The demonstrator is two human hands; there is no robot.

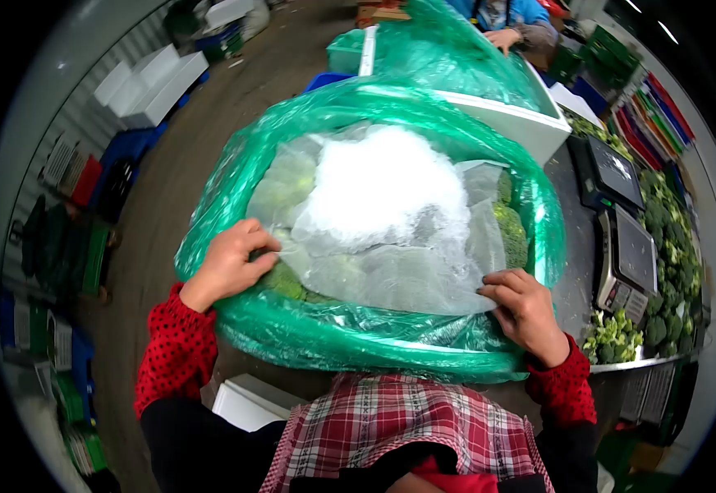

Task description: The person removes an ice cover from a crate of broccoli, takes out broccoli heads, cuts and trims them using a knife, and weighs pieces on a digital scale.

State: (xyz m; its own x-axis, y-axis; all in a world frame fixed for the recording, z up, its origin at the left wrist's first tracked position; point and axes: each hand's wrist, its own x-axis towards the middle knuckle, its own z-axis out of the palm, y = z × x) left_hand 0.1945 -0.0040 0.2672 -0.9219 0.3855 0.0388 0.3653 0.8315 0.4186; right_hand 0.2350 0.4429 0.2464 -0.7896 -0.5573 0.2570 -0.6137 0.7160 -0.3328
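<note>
In front of me, a box lined with a green plastic bag (350, 337) holds heads of broccoli (509, 234). Over them lies a thin, translucent white sheet (374, 275), with a heap of crushed ice (387, 189) on its middle. My left hand (231, 261) pinches the sheet's near left edge between thumb and fingers. At the near right corner, my right hand (525, 311) grips the same sheet. Broccoli shows past the sheet on the right and at the near left. The bag's folds hide most of the box.
Behind stands a white foam box (510, 123) with green plastic in it; a person's hand (502, 39) is at its far side. To the right, two scales (627, 255) and loose broccoli (674, 263) occupy the metal table (570, 246). White foam boxes (149, 86) stand along the left wall.
</note>
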